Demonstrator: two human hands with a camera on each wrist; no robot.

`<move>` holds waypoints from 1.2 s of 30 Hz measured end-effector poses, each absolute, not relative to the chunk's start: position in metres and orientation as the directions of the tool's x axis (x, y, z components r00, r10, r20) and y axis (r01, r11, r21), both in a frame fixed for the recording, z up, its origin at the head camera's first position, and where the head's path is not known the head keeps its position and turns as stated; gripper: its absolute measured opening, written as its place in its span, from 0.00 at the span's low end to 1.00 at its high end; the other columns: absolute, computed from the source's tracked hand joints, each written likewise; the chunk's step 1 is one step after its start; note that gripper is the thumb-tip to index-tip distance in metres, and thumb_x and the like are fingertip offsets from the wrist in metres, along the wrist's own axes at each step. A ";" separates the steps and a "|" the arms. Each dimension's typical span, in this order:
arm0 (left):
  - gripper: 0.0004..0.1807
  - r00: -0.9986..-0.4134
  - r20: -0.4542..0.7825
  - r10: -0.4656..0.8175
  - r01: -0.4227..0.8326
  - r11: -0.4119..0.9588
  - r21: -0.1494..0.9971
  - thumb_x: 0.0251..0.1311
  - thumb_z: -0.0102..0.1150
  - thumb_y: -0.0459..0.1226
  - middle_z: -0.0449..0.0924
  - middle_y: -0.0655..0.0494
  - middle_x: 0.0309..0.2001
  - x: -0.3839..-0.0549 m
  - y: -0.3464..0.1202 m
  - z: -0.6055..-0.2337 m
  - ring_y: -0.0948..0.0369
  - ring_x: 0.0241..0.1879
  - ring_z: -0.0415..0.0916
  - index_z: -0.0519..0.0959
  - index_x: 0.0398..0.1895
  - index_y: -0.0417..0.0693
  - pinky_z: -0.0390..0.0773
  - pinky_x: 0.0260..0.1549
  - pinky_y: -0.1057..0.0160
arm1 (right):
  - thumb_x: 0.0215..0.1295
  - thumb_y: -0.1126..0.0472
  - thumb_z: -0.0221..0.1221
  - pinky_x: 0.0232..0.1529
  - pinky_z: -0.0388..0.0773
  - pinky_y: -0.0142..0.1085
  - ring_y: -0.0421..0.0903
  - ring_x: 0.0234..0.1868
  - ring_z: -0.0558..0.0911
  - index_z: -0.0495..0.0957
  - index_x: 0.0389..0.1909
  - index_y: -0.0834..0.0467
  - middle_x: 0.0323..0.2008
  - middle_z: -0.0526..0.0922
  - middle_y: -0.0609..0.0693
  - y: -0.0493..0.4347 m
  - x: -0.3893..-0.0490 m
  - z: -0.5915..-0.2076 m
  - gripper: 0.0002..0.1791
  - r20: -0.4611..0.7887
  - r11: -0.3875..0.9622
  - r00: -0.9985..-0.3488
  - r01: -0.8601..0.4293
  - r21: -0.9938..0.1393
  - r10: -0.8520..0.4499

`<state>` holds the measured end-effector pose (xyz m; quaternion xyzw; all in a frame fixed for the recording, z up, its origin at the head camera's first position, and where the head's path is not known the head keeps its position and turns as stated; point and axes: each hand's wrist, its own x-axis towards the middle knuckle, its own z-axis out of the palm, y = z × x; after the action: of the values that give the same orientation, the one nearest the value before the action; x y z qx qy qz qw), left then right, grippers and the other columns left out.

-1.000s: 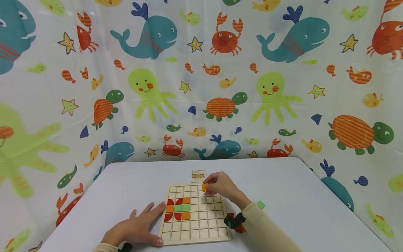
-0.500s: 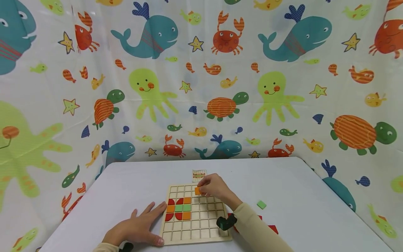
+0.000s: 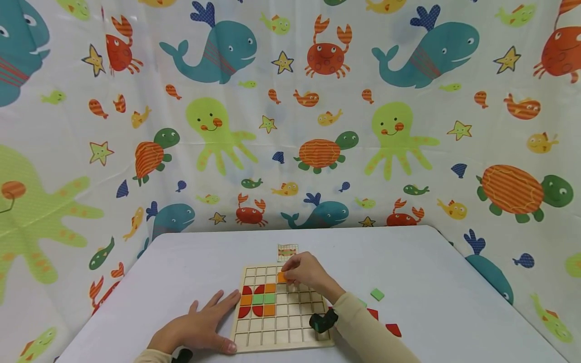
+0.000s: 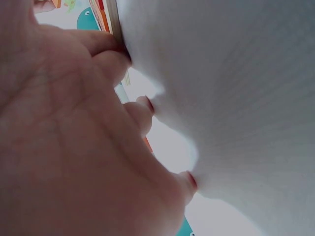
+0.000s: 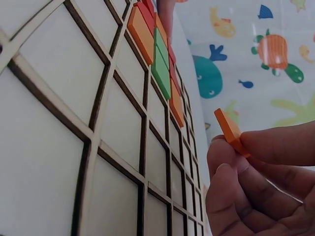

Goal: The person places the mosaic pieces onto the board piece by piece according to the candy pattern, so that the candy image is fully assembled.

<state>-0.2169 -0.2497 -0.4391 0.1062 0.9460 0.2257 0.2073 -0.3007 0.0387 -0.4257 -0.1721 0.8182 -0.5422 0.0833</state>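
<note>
My right hand (image 3: 307,274) pinches an orange square tile (image 5: 229,129) between thumb and fingers, over the far part of a wooden grid board (image 3: 295,339). In the right wrist view the tile is tilted, apart from the grid. On the board's left side sit red quarter-round tiles (image 3: 243,312), orange square tiles (image 3: 269,310) and two green square tiles (image 3: 257,299) in neighbouring cells. My left hand (image 3: 195,325) lies with spread fingers on the table, its fingertips and thumb at the board's left edge. The left wrist view shows its palm (image 4: 74,132) beside that edge.
A small pattern card (image 3: 288,253) lies just beyond the board. Right of it, loose green (image 3: 377,294) and red (image 3: 393,330) tiles lie on the white table (image 3: 454,302), some partly hidden by my right sleeve. A sea-animal curtain (image 3: 281,136) hangs behind.
My right hand has moved left across the board's far rows, carrying the orange tile. Loose tiles on the right have come into view from behind the sleeve. My left hand stays put.
</note>
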 end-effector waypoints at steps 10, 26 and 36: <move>0.64 -0.893 -0.346 0.288 0.101 0.878 0.469 0.45 0.84 0.57 0.58 0.47 0.83 -0.217 -0.248 -0.438 0.37 0.83 0.41 0.60 0.86 0.52 0.29 0.69 0.18 | 0.68 0.72 0.69 0.30 0.85 0.35 0.47 0.26 0.83 0.87 0.39 0.68 0.29 0.85 0.51 0.036 -0.301 -0.428 0.02 0.019 0.381 -0.930 -0.169 -0.909 -0.368; 0.64 -0.892 -0.337 0.303 0.123 0.877 0.464 0.47 0.84 0.57 0.58 0.47 0.83 -0.216 -0.249 -0.438 0.37 0.83 0.41 0.60 0.86 0.52 0.29 0.69 0.18 | 0.67 0.69 0.72 0.28 0.82 0.32 0.44 0.24 0.81 0.87 0.34 0.62 0.27 0.84 0.49 0.035 -0.304 -0.437 0.03 -0.004 0.450 -0.929 -0.175 -0.876 -0.370; 0.65 -0.892 -0.332 0.305 0.124 0.874 0.470 0.46 0.84 0.58 0.58 0.46 0.83 -0.217 -0.250 -0.439 0.37 0.83 0.41 0.60 0.86 0.51 0.30 0.69 0.18 | 0.66 0.69 0.72 0.28 0.80 0.32 0.42 0.24 0.79 0.86 0.32 0.62 0.26 0.84 0.48 0.035 -0.304 -0.438 0.04 0.007 0.467 -0.914 -0.213 -0.858 -0.405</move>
<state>-0.2171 -0.2499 -0.4391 0.1134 0.9466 0.2240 0.2023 -0.3036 0.0346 -0.4383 -0.1816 0.8507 -0.4833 0.0991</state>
